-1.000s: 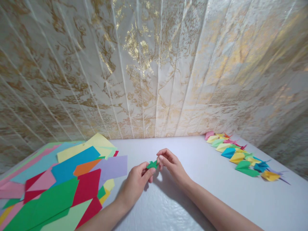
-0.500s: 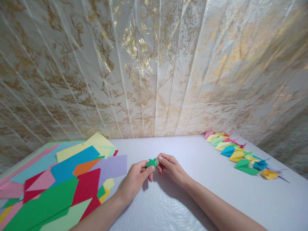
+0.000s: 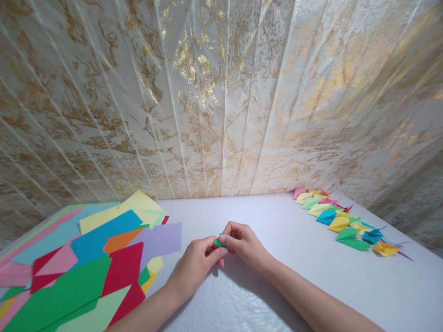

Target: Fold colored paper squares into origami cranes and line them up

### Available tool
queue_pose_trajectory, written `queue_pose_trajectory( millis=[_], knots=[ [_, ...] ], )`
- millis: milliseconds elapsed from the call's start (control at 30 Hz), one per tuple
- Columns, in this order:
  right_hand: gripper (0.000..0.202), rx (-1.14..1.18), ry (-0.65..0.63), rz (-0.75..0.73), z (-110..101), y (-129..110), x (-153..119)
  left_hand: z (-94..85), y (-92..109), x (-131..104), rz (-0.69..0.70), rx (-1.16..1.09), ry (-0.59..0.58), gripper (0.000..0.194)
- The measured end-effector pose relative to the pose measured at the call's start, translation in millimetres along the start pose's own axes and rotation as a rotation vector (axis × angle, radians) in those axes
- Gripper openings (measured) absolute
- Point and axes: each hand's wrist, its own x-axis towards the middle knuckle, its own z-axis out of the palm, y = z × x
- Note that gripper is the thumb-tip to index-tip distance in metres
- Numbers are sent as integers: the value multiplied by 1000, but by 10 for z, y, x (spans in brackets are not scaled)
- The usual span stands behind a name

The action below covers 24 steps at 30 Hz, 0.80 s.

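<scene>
A small piece of folded green paper (image 3: pixel 219 242) is held just above the white table, mostly hidden by fingers. My left hand (image 3: pixel 205 256) pinches it from the left, thumb lying along its near side. From the right, my right hand (image 3: pixel 241 240) grips its other end between thumb and bent fingers. The fingertips of both hands are close together over the paper. How the paper is folded cannot be made out now.
Overlapping sheets of coloured paper (image 3: pixel 86 272) cover the left of the white table (image 3: pixel 221 304). Several folded paper cranes (image 3: pixel 351 239) lie in rows at the right. A gold-patterned curtain (image 3: pixel 207 115) hangs along the back edge.
My right hand has moved left onto the green paper, its thumb now over it. My left hand has shifted slightly right and turned, and less of the paper shows.
</scene>
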Motion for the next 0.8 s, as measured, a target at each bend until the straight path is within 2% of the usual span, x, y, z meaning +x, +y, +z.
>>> queue_pose_trajectory(
  millis=[233, 533, 800],
  knots=[
    [50, 99, 2, 26, 12, 9, 9, 14, 94, -15, 21, -1, 32, 25],
    [46, 61, -20, -42, -20, 10, 13, -27, 46, 0, -8, -70, 36, 29],
    [48, 98, -38, 55, -51, -10, 40, -28, -16, 29, 2, -49, 45, 29]
  ],
)
